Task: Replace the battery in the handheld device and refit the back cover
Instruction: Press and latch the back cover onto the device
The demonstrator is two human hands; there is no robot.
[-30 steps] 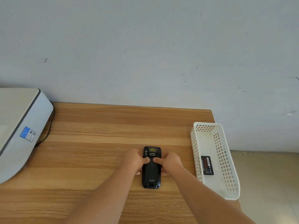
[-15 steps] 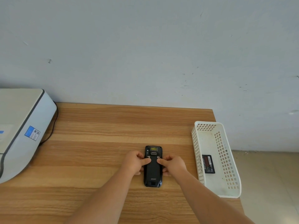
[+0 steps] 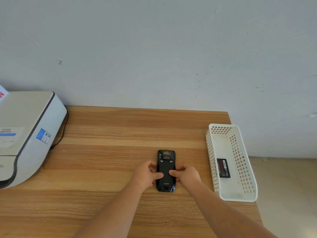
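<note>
Handheld device [image 3: 166, 170] lay face down on the wooden bench [image 3: 109, 152], lower centre of the frame, long axis running away from the camera. Black back cover [image 3: 165, 176] was on it, two small silver screws or latches visible near its top edge, a yellow-lit window and a metal loop above those, brand lettering near the bottom end.

Left hand [image 3: 147, 174] sat against the device's left side, fingers curled round the edge, thumb laid across onto the cover. Right hand [image 3: 186, 174] mirrored it on the right side, fingers curled at the edge, thumb on the cover. Thumb tips were close together mid-cover, apart or touching I could not tell. Both hands were closed onto the device, gripping it from the two sides; device stayed flat on the bench. Bare forearms came in from the bottom of the frame.

White perforated basket [image 3: 247, 169] stood at the right edge of the bench, right of centre in the frame, well apart from the device. A dark battery [image 3: 223, 168] with a red label lay flat on the basket floor, near its left wall.

Grey-white machine [image 3: 25, 134] with a blue sticker filled the left edge of the frame, black cable [image 3: 63, 133] trailing behind it. Plain pale wall [image 3: 154, 48] took the whole upper half.
</note>
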